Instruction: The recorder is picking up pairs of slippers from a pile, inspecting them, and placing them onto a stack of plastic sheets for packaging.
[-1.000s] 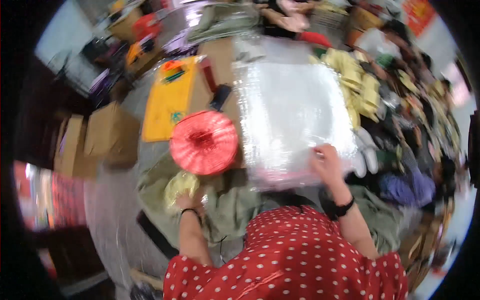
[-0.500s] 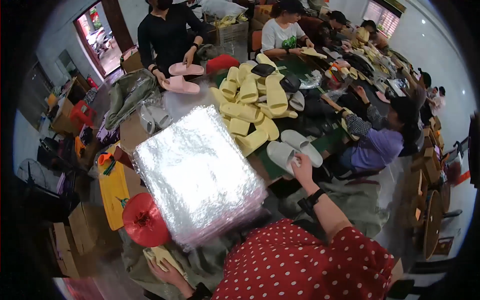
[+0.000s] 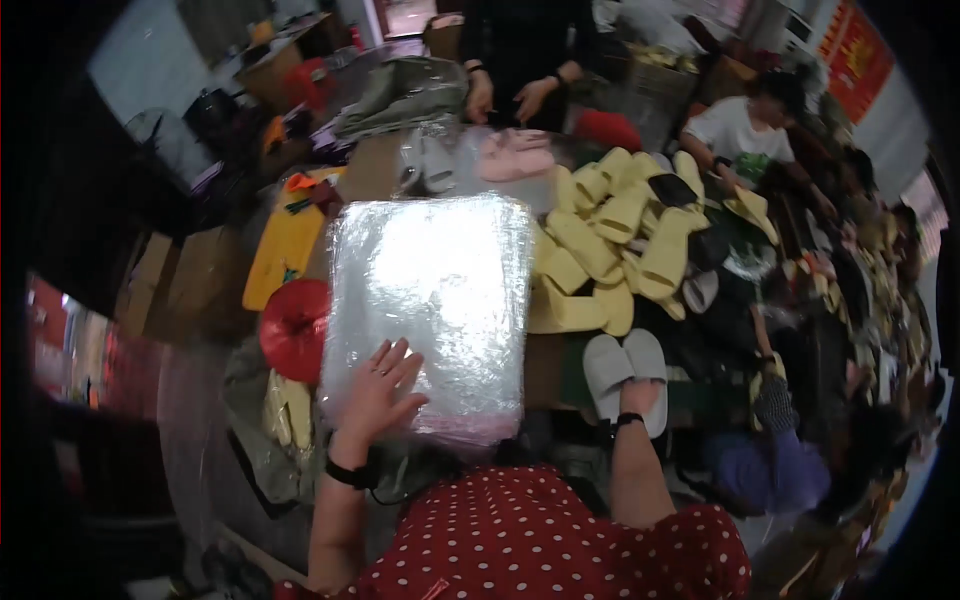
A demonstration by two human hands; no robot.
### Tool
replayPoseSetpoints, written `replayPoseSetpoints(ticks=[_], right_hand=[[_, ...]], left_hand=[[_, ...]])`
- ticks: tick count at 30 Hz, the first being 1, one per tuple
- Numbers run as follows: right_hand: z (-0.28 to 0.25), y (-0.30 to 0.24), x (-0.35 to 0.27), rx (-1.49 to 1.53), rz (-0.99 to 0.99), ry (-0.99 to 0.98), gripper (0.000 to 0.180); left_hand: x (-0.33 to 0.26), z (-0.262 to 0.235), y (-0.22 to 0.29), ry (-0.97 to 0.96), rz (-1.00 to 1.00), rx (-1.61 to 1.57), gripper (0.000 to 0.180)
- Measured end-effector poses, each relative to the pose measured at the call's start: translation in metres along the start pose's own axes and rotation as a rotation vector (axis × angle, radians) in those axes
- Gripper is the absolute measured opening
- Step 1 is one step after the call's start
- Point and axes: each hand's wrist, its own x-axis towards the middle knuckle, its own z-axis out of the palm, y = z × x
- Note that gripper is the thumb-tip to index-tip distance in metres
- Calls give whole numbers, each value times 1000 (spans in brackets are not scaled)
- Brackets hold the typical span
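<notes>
Gripping pale slippers right of the plastic stack, the right hand meets seemingly light, springy foam, best pinched mid-sole, while the empty left hand spreads over the stack.

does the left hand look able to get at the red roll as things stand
Probably yes: the left hand is spread over the stack of shiny plastic, and the red roll lies to its left, top uncovered, though the stack hides the roll's right edge.
</notes>
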Motion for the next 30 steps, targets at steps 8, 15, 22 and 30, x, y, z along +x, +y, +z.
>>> replayPoseSetpoints(ticks=[8, 15, 22, 30], right_hand=[[-30, 5, -35, 235, 21, -32, 31], [-79, 32, -48, 690, 140, 142, 41], [-212, -71, -130, 1482, -150, 97, 43], [-265, -155, -227, 951, -735, -94, 41]], left_hand=[[15, 27, 34, 125, -272, 139, 79], [14, 2, 1, 39, 74, 129, 89], [3, 1, -17, -48, 153, 90, 74], [13, 14, -15, 111, 228, 69, 50]])
